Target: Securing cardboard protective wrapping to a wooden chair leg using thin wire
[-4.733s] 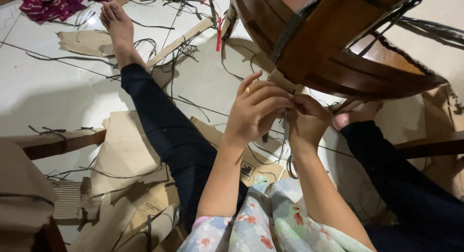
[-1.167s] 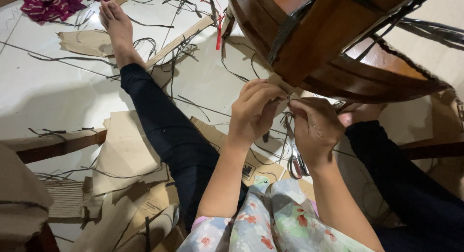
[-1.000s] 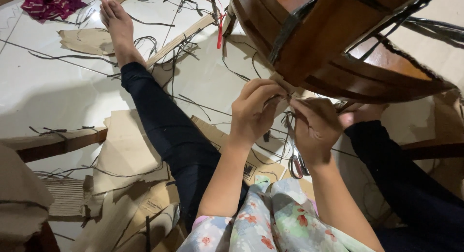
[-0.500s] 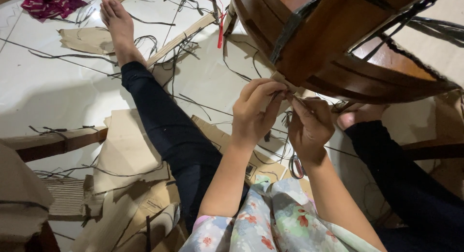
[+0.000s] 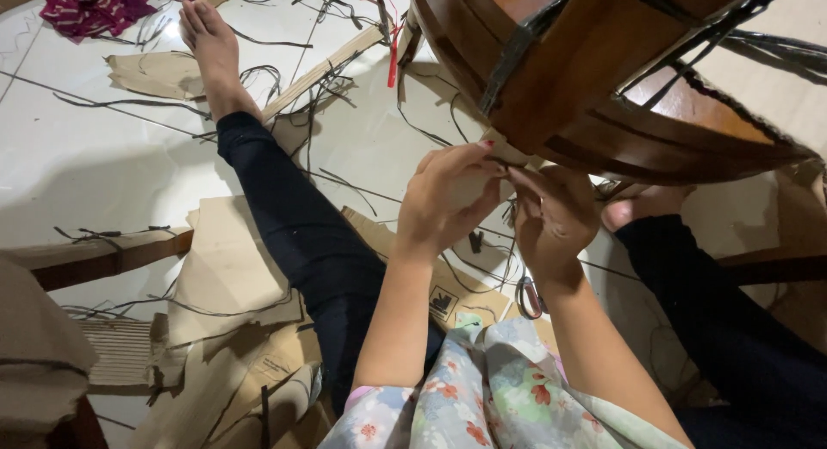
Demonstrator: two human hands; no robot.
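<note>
in the head view, the left hand (image 5: pixel 448 199) and the right hand (image 5: pixel 556 216) are raised side by side, almost touching, at the lower edge of a tilted brown wooden frame (image 5: pixel 586 87) that fills the upper right. the left hand's fingers are curled together with the thumb and forefinger pinched on a pale strip of wrapping (image 5: pixel 508 149) that lies against the frame's underside; the right hand's fingers are closed too, pressed at the same spot, though what exactly sits inside that grip i cannot tell. dark bands (image 5: pixel 517 48) run across the curved wood of the frame. below the hands lies a flat piece of cardboard (image 5: pixel 431 277) on the floor, with a pair of scissors (image 5: pixel 530 298) just beside the right forearm, partly hidden. the person's legs in dark trousers stretch out on either side of the hands, the left leg (image 5: pixel 293 233) ending in a bare foot (image 5: pixel 207 44) well away near the top. thin dark strands (image 5: pixel 345 78) are scattered over the white tiled floor (image 5: pixel 95 156), along with more torn cardboard (image 5: pixel 224 285) at the lower left and a red-purple cloth (image 5: pixel 86 5) in the top left corner.
</note>
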